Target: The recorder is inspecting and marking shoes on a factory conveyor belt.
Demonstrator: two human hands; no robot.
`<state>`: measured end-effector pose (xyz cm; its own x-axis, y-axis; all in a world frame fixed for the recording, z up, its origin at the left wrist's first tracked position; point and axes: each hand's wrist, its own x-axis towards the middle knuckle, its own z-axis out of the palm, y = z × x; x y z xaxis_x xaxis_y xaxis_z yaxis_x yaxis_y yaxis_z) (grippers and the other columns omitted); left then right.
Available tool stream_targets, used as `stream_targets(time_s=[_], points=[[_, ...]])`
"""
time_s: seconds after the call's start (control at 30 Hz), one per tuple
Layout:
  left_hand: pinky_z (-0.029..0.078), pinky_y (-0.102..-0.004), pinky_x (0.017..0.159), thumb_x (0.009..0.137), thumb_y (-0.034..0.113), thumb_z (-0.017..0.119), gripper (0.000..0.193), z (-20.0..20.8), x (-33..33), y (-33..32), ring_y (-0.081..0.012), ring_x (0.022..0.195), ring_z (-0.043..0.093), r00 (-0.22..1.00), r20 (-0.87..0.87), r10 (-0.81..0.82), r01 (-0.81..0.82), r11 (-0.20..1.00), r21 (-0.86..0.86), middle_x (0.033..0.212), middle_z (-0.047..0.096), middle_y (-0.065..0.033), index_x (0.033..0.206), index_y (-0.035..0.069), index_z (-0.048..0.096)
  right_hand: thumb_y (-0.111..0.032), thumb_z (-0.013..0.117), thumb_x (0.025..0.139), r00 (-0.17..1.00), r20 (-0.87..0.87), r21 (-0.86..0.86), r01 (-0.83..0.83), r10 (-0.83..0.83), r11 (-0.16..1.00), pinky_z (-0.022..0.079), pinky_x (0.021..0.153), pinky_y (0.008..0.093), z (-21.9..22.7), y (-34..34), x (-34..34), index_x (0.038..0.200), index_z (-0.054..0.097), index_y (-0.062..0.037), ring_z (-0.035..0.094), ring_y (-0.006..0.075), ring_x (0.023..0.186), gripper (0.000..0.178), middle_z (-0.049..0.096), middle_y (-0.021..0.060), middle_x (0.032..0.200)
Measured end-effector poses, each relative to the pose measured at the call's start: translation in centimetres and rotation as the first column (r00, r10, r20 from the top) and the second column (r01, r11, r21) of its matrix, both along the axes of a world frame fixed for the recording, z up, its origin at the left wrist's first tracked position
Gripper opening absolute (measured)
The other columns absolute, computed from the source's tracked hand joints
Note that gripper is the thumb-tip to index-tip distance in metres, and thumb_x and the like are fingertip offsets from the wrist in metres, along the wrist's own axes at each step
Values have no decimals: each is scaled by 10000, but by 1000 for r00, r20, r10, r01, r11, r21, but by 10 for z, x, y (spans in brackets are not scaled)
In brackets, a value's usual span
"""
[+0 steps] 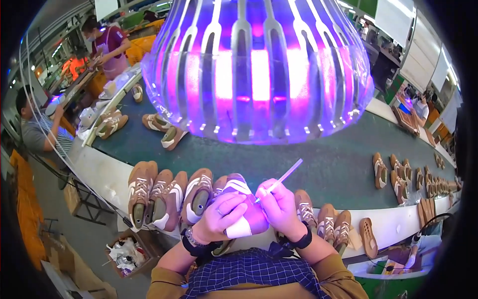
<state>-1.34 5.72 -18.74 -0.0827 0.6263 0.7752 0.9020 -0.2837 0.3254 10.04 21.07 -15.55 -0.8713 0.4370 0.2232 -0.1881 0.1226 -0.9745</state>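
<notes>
My left hand (221,214) is wrapped round a brown and white sneaker (255,219), its surface tinted purple by the light. Pinched in my right hand (279,204) is a thin white pen-like stick (288,174), tilted up to the right. The stick's lower end meets the sneaker's side, though the fingers partly hide the contact. Brown sneakers with white stripes (169,194) stand close together left of my hands. Several more sneakers (326,219) are to the right of my right hand.
A large glowing purple lamp (256,74) hangs over the green belt (338,184). Shoes stand in rows at the far right, beside a brown sole (368,236). A carton of scraps (128,255) is on the floor at left. People (107,47) work nearby.
</notes>
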Motion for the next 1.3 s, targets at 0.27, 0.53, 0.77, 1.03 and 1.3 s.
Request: stream_targets(time_s=[0.27, 0.53, 0.77, 1.03, 1.3], points=[[523, -424, 798, 642, 184, 796, 584, -1, 2, 4, -366, 969, 611, 1000, 18, -2, 2, 1000, 0, 1133, 580, -183, 1140, 1, 553, -89, 539, 926, 996, -75, 59, 48, -44, 997, 415, 605, 218, 0, 2, 3, 895, 578, -18, 518, 54, 686, 87, 570, 16, 814], [507, -439, 881, 637, 173, 804, 631, -2, 10, 4, -369, 1025, 590, 992, 125, 1, 0, 1000, -5, 1151, 576, -172, 1189, 10, 546, -83, 533, 923, 992, -113, 35, 53, -49, 998, 421, 616, 225, 1, 1, 9, 895, 577, -15, 521, 64, 692, 86, 577, 24, 814], [497, -440, 893, 606, 187, 828, 683, -7, 12, 3, -362, 1047, 583, 985, 173, -10, 14, 1000, -21, 1178, 566, -165, 1202, 13, 543, -84, 532, 927, 987, -152, 80, 70, -57, 994, 417, 614, 217, -1, 0, 12, 900, 575, -18, 516, 59, 687, 84, 577, 21, 813], [498, -432, 868, 551, 172, 844, 745, -6, 15, 4, -351, 1013, 600, 975, 223, -1, 9, 999, -34, 1151, 578, -158, 1217, 15, 552, -77, 519, 932, 983, -168, 101, 89, -72, 991, 408, 600, 210, -7, 0, 17, 907, 565, -16, 505, 50, 673, 80, 574, 17, 803], [501, -412, 852, 526, 157, 849, 722, -8, 20, 5, -336, 979, 610, 955, 295, 37, -28, 999, -35, 1099, 593, -148, 1180, 18, 577, -65, 519, 926, 978, -194, 135, 107, -80, 985, 407, 568, 215, -8, 0, 19, 899, 559, -13, 497, 52, 634, 71, 570, 24, 777]])
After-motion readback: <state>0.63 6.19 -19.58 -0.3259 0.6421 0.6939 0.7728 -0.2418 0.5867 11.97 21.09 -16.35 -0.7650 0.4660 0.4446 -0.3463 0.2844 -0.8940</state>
